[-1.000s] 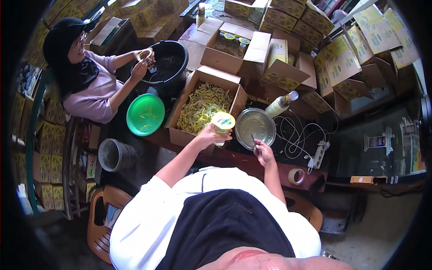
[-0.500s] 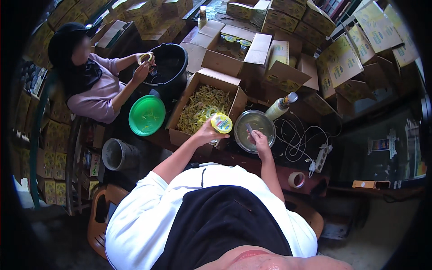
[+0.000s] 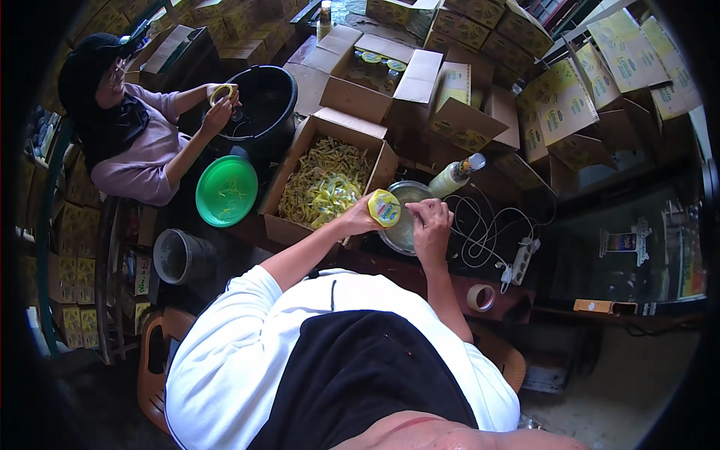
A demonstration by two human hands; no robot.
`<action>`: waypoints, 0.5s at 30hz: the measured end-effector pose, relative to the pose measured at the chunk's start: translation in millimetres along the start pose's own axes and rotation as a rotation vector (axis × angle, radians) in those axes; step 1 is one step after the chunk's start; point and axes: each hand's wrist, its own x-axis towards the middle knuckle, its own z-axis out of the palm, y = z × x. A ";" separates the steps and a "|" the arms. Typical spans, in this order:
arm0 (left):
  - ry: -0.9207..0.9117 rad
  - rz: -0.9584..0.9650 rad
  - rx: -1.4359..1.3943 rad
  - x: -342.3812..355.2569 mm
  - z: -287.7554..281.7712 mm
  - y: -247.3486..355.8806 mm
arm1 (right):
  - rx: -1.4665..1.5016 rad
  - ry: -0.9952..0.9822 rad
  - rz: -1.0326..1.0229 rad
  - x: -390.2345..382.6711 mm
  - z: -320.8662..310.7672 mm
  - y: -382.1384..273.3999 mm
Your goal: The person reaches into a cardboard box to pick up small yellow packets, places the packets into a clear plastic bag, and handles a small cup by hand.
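My left hand (image 3: 358, 219) is wrapped round a jar, its yellow lid (image 3: 385, 208) tilted up toward me. Close to the right of the lid is my right hand (image 3: 433, 231), fingers pinched together; whatever they hold is hidden. Beneath both hands stands a round bowl (image 3: 399, 241) of cloudy liquid, partly covered by them. Just left of the jar, an open cardboard box (image 3: 283, 227) holds a heap of crumpled yellowish strips (image 3: 322, 169). Behind the bowl leans a bottle (image 3: 452, 177) of pale liquid with a clear cap.
A co-worker (image 3: 131, 142) at left holds a yellow ring over a black tub (image 3: 289, 112). Nearby are a green basin (image 3: 225, 196) and a grey bucket (image 3: 172, 259). Behind stands a box (image 3: 341, 91) of lidded jars. Cables, a power strip (image 3: 523, 262) and a tape roll (image 3: 481, 298) lie right.
My right hand has turned and come in beside the jar's lid; the grey flat piece it held is out of sight. The jar has moved nearer the bowl. The view has shifted slightly.
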 end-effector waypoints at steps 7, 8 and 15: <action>-0.054 0.014 -0.007 9.7 9.4 11.1 | -0.123 0.012 -0.091 10.3 -8.5 -7.9; -0.056 0.014 -0.008 10.4 11.0 10.3 | -0.124 0.012 -0.089 10.1 -9.5 -8.0; -0.076 0.060 0.019 16.9 18.1 3.2 | -0.141 -0.032 -0.120 9.6 -13.6 -6.4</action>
